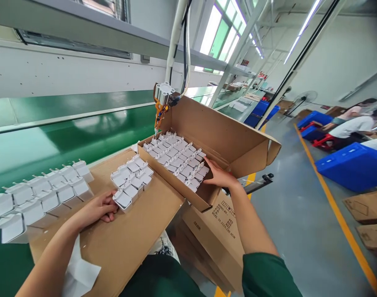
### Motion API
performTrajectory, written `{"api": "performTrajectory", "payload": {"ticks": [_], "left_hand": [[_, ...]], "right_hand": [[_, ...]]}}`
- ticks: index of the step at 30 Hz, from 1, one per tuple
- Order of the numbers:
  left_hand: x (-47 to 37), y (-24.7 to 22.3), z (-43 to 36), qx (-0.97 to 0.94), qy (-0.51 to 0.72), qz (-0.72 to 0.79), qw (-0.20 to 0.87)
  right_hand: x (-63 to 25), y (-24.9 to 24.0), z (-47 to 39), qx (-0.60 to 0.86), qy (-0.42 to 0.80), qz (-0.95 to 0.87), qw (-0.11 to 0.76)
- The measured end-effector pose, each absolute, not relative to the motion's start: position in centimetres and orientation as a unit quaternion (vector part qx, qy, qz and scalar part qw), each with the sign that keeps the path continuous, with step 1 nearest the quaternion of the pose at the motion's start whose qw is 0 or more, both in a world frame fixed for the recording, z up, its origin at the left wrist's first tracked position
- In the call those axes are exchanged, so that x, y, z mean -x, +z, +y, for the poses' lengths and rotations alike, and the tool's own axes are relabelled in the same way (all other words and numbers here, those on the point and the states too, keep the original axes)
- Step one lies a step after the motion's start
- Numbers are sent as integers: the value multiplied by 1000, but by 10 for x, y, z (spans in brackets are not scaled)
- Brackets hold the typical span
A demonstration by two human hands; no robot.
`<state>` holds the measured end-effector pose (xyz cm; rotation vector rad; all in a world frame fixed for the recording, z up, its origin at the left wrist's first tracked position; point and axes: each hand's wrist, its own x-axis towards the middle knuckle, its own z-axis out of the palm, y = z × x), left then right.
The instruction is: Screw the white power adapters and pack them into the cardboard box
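Observation:
My left hand point(102, 208) rests on a flat cardboard sheet point(135, 239), fingers curled in and nothing visible in them. Its fingertips lie right beside a small cluster of white plastic cases with hinged lids point(131, 181). An open cardboard box point(163, 175) holds several rows of similar white cases point(176, 156). Inside the right end of this box is my right hand point(219, 175), thumb and fingers apart, fingertips against the end of the rows. Whether it presses on a case I cannot tell.
Two rows of white cases point(46, 192) stand at the left by a green conveyor belt point(114, 123). A pneumatic tool point(163, 97) hangs over the box's far corner. White paper point(79, 270) lies near my left forearm. A printed carton point(216, 231) stands below. People point(355, 123) sit at right.

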<state>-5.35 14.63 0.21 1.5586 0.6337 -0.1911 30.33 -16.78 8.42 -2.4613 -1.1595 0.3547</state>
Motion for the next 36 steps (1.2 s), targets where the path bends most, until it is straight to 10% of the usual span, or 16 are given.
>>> {"api": "performTrajectory", "payload": {"ticks": [22,36], "left_hand": [[53,10,145,-682,-81,285,668],[50,12,143,-683,-52,267,678]], "right_hand": [[-312,50,-154,895,115,-412,131],[-195,148,-165,860,0,-463,214]]}}
